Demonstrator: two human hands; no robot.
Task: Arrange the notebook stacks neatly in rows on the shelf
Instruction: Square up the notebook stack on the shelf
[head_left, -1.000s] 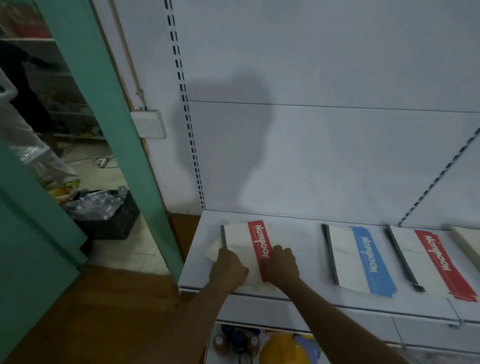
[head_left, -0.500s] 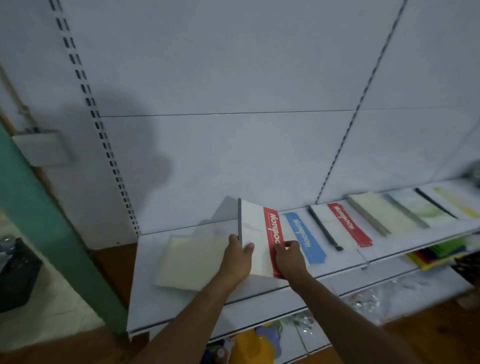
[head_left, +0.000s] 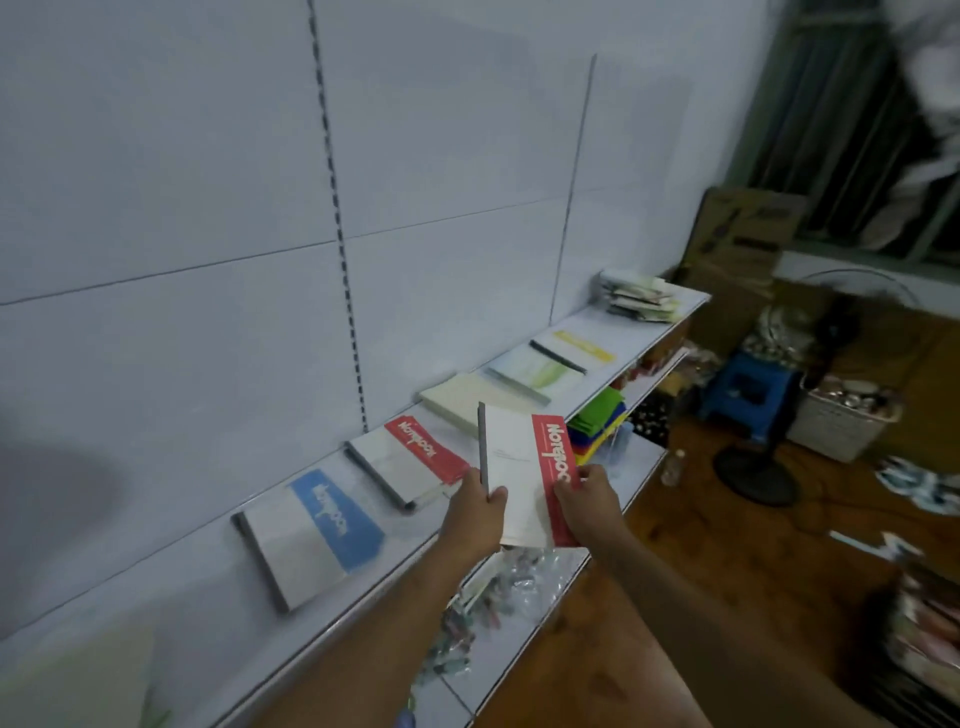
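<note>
Red-striped notebook (head_left: 524, 478) gripped by both hands' fingers — blue (head_left: 311, 535) & red stacks (head_left: 410, 457) beside.

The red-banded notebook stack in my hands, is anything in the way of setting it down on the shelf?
Depends on the spot. The red-banded notebook stack is held above the shelf edge, over a matching red stack already lying there. Bare shelf shows left of the blue-banded stack.

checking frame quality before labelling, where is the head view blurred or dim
Head view: dim, bluish light overall; the right edge around the blue plastic stool and window is motion-smeared; the pale notebook stack at bottom left is soft; the red-banded white notebook stays readable.
</note>
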